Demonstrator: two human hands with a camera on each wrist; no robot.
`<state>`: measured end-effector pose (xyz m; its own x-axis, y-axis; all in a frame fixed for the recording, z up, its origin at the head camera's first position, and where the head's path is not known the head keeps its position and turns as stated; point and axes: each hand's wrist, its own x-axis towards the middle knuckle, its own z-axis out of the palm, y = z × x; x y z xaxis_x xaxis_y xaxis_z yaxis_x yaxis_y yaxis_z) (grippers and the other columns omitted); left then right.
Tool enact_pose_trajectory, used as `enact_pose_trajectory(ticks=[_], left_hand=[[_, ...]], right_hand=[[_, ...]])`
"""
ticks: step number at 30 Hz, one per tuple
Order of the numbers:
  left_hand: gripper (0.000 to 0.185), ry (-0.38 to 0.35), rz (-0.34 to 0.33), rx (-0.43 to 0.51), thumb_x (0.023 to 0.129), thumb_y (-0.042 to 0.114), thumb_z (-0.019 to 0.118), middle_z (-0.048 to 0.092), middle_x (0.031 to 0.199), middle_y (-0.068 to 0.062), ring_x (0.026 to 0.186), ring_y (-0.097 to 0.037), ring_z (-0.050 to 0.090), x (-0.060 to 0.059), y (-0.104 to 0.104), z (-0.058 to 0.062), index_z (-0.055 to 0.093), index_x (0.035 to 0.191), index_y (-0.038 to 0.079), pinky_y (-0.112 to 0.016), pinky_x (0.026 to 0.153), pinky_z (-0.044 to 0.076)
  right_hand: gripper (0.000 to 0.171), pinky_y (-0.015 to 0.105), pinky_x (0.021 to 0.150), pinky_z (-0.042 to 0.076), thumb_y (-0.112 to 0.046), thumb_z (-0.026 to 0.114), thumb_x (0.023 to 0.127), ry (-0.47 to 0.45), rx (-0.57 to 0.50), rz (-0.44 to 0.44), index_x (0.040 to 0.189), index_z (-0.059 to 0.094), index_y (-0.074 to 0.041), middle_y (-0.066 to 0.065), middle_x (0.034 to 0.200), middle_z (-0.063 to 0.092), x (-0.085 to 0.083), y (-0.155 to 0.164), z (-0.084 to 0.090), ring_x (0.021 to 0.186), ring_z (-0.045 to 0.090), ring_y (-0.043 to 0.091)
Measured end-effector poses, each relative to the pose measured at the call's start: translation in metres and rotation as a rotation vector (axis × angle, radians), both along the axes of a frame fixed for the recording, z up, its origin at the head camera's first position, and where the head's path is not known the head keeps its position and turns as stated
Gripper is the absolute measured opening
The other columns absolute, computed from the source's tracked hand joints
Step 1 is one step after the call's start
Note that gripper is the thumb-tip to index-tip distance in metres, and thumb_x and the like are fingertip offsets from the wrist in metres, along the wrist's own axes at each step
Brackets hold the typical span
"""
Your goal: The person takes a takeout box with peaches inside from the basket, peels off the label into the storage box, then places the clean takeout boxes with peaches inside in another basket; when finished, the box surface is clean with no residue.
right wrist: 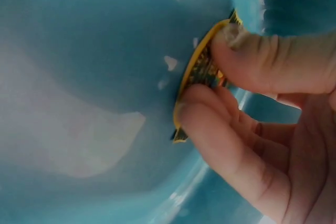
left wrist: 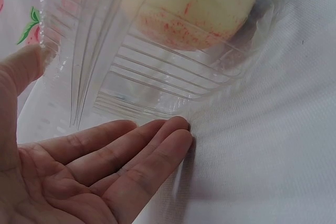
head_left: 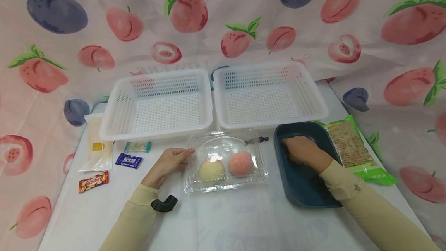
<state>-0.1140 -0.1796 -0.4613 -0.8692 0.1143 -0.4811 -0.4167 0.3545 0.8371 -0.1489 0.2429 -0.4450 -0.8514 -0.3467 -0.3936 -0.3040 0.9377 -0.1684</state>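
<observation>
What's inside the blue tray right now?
In the blue tray, the right hand pinches a small yellow-edged wrapper against the tray's floor. The hand covers the rest of that spot in the head view; elsewhere only bare floor shows.

Right hand (head_left: 302, 151) sits inside the dark blue tray (head_left: 303, 189); from the head view its fingertips and whatever it holds are hidden under the hand. Right wrist view shows a yellow-edged wrapper (right wrist: 202, 72) pinched edge-on between thumb and fingers, print too blurred to read, most of it covered. Left hand (left wrist: 79, 166) cut off by the frame's lower and left edges. Clear clamshell box (left wrist: 157, 51) just beyond its fingertips runs off the top edge. Print on the small blue packet (head_left: 128, 160) left of the hand is too small to read.
</observation>
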Motion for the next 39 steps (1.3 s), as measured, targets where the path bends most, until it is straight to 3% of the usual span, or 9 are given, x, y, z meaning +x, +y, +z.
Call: enact_pose_trajectory(ticks=[9, 17, 23, 26, 30, 35, 39], left_hand=[[0.046, -0.005, 0.014, 0.004, 0.104, 0.033, 0.066, 0.069, 0.094, 0.000, 0.085, -0.009, 0.063, 0.000, 0.001, 0.001, 0.071, 0.124, -0.008, -0.026, 0.081, 0.057], [0.046, 0.001, 0.015, 0.014, 0.104, 0.033, 0.067, 0.069, 0.093, 0.000, 0.084, -0.009, 0.062, -0.001, 0.001, -0.001, 0.071, 0.124, -0.009, -0.025, 0.080, 0.056], [0.046, 0.009, 0.023, 0.013, 0.104, 0.031, 0.066, 0.070, 0.099, -0.003, 0.085, -0.009, 0.062, 0.001, 0.002, 0.000, 0.069, 0.126, -0.009, -0.025, 0.080, 0.056], [0.048, 0.021, 0.013, 0.017, 0.104, 0.032, 0.066, 0.071, 0.103, -0.005, 0.086, -0.009, 0.062, 0.003, 0.002, 0.000, 0.068, 0.127, -0.010, -0.025, 0.080, 0.056], [0.048, 0.021, 0.013, 0.012, 0.104, 0.033, 0.066, 0.070, 0.104, -0.005, 0.087, -0.010, 0.062, 0.002, 0.002, 0.000, 0.069, 0.126, -0.009, -0.027, 0.082, 0.056], [0.045, 0.004, 0.027, 0.008, 0.104, 0.032, 0.066, 0.071, 0.102, -0.004, 0.087, -0.010, 0.063, 0.001, 0.000, -0.004, 0.071, 0.123, -0.008, -0.025, 0.081, 0.056], [0.045, 0.008, 0.027, 0.012, 0.104, 0.032, 0.065, 0.071, 0.102, -0.003, 0.086, -0.010, 0.063, -0.001, 0.000, -0.005, 0.070, 0.124, -0.008, -0.024, 0.080, 0.056]], right_hand=[[0.010, 0.036, 0.063, 0.047, 0.002, 0.068, 0.091, 0.051, -0.015, 0.009, 0.098, 0.067, -0.005, 0.006, 0.075, 0.060, 0.000, -0.001, 0.000, 0.068, 0.053, 0.022], [0.050, 0.048, 0.076, 0.057, -0.005, 0.076, 0.087, 0.120, 0.007, 0.029, 0.131, 0.058, 0.009, 0.021, 0.101, 0.072, 0.003, 0.001, 0.003, 0.077, 0.062, 0.026], [0.050, 0.048, 0.069, 0.058, -0.006, 0.076, 0.090, 0.164, 0.001, 0.060, 0.132, 0.055, 0.012, 0.024, 0.099, 0.071, 0.005, 0.001, -0.001, 0.076, 0.066, 0.029], [0.052, 0.047, 0.070, 0.058, -0.005, 0.075, 0.089, 0.147, -0.004, 0.052, 0.132, 0.053, 0.014, 0.024, 0.097, 0.070, 0.004, 0.002, -0.002, 0.076, 0.066, 0.028], [0.050, 0.047, 0.073, 0.056, -0.004, 0.075, 0.088, 0.057, -0.003, 0.018, 0.129, 0.054, 0.014, 0.021, 0.098, 0.070, 0.000, 0.005, 0.001, 0.079, 0.063, 0.026], [0.035, 0.041, 0.073, 0.053, -0.012, 0.076, 0.092, -0.039, -0.096, -0.016, 0.119, 0.062, 0.004, 0.010, 0.092, 0.068, -0.002, -0.001, 0.015, 0.076, 0.060, 0.021], [0.030, 0.041, 0.076, 0.055, -0.017, 0.071, 0.099, 0.015, -0.216, -0.001, 0.122, 0.066, 0.002, 0.006, 0.097, 0.070, 0.002, -0.009, 0.043, 0.080, 0.062, 0.017]])
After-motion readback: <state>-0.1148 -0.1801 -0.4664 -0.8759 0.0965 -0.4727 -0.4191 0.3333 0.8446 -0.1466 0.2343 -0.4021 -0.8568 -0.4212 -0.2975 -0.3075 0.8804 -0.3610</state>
